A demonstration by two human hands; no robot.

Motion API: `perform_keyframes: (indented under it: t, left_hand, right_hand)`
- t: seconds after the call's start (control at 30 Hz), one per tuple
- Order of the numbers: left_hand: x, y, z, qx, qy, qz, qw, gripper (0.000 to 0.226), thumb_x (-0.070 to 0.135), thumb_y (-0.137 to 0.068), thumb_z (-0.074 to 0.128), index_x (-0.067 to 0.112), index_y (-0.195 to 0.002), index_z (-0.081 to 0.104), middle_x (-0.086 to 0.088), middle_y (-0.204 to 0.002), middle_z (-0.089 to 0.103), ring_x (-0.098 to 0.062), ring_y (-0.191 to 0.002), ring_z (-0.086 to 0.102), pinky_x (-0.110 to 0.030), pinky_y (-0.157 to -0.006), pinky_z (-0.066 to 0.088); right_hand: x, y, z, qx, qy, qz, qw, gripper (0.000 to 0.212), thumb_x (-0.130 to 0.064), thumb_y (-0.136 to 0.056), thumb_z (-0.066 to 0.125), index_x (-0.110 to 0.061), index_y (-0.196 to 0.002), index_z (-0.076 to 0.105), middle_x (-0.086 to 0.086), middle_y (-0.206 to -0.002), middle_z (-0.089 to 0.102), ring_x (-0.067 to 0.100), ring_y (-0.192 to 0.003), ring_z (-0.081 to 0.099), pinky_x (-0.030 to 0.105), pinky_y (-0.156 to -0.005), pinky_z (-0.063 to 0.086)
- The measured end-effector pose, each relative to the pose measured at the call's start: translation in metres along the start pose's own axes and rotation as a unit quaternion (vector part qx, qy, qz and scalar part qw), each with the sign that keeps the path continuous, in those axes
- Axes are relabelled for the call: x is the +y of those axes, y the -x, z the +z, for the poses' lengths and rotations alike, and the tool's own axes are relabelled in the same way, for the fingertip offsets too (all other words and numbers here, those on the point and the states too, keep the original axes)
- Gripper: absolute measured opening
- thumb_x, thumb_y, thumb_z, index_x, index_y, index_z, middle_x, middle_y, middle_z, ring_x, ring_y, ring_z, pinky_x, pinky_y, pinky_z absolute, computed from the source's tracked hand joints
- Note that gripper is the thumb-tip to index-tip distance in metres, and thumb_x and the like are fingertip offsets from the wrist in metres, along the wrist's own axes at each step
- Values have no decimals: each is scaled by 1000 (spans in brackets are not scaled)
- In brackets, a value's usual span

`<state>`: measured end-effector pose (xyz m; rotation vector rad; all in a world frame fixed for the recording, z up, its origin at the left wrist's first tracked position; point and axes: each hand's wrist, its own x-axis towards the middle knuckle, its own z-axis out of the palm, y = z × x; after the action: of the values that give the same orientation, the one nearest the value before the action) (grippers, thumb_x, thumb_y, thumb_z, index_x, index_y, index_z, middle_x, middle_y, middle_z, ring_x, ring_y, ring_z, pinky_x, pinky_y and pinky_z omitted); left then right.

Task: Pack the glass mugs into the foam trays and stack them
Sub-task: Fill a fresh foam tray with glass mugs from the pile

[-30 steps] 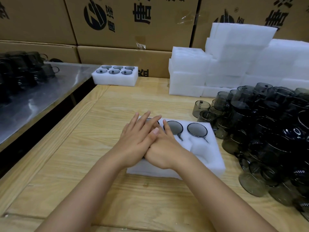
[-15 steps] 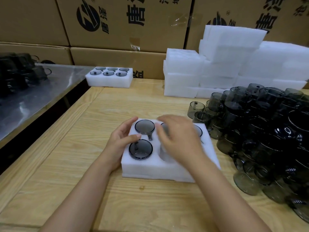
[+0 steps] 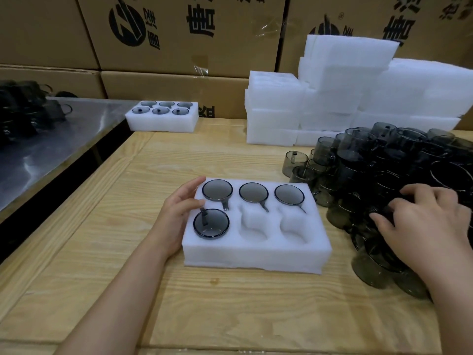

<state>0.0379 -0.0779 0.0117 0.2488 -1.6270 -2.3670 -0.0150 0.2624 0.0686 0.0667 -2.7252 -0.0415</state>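
left hand (image 3: 179, 213) lies against the left edge of the white six-pocket foam tray (image 3: 256, 260), fingers relaxed, gripping nothing. Four smoky grey glass mugs (image 3: 211, 223) sit in the tray: back row plus front-left. The other two front pockets are empty. Right of the tray, right hand (image 3: 425, 226) digs into the heap of loose dark glass mugs (image 3: 363, 175), fingers curled; can't tell if it grips one. Risk: pulling one shifts the heap, so neighbours roll and chip.

Head view, single: you look forward and down, close above the white rectangular foam tray (image 3: 256, 254).
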Motion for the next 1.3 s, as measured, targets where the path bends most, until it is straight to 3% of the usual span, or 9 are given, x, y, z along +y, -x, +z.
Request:
perform_keyframes:
  t: [0.13, 0.27, 0.37, 0.5, 0.63, 0.73, 0.9, 1.07, 1.3]
  left_hand:
    - [1, 2, -1, 3, 2, -7, 1000, 48, 2, -78, 51, 13, -124, 59, -6, -129, 60, -26, -117, 58, -36, -86, 49]
    - [3, 3, 2, 8, 7, -17, 1000, 45, -2, -87, 40, 12, -127, 58, -10, -131, 60, -28, -114, 59, -37, -85, 50]
    - [3, 4, 3, 5, 14, -18, 1000, 45, 0, -86, 41, 11, -126, 57, -11, -129, 61, -30, -112, 60, -40, -86, 50]
    - [3, 7, 0, -42, -5, -13, 999, 54, 13, -74, 60, 15, -128, 56, -10, -129, 61, -28, -110, 62, -42, -88, 50]
    - [1, 9, -2, -98, -157, 45, 982, 69, 24, -67, 69, 26, -133, 52, 1, -149, 41, -11, -137, 38, -31, -109, 33]
    - [1, 7, -3, -94, -247, 60, 963, 64, 24, -68, 68, 36, -130, 54, 9, -156, 24, 12, -139, 15, -7, -100, 25]
    - [6, 7, -3, -93, -279, 59, 954, 59, 25, -71, 73, 41, -125, 56, 10, -156, 23, 12, -139, 15, -21, -113, 19]
    - [22, 11, 9, -69, -352, 146, 922, 39, 46, -88, 51, 44, -127, 52, 24, -149, 32, 13, -137, 21, -10, -105, 22]
    - [35, 16, 53, -202, -355, 104, 907, 37, 55, -98, 27, 45, -128, 44, 34, -134, 44, 19, -126, 34, 2, -96, 26]
  right_hand:
    - [-6, 3, 4, 46, -39, -6, 998, 24, -14, -79, 71, 7, -89, 70, 28, -120, 52, 43, -115, 33, 57, -90, 29]
    - [-30, 8, -7, 87, -124, -33, 988, 20, -14, -79, 67, 5, -77, 65, 24, -119, 57, 42, -115, 44, 53, -94, 35]
    - [-68, 10, -23, 91, -324, -85, 938, 26, -16, -79, 68, -12, -61, 49, 10, -104, 65, 32, -94, 58, 34, -81, 42]
    - [-119, 8, -27, 32, -469, -112, 875, 37, -33, -81, 68, -10, -56, 52, 2, -80, 63, 17, -76, 58, 27, -71, 42]
    - [-141, 5, -16, -54, -490, -117, 862, 37, -42, -81, 66, -16, -59, 52, -3, -82, 60, 5, -76, 52, 9, -63, 34]
    - [-139, 7, -14, -93, -506, -144, 845, 27, -48, -70, 72, -31, -66, 51, -12, -87, 53, -2, -81, 48, 5, -66, 32]
    - [-133, 13, -10, -149, -501, -196, 829, 38, -40, -66, 78, -34, -87, 47, -20, -95, 49, -4, -91, 46, 6, -72, 34]
    - [-131, 18, -8, -134, -488, -191, 841, 55, -53, -60, 74, -38, -102, 42, -25, -99, 49, -18, -92, 41, -2, -73, 30]
    - [-133, 16, -9, -110, -418, -245, 868, 54, -49, -67, 70, -33, -117, 57, -20, -88, 45, -4, -87, 38, 5, -77, 30]
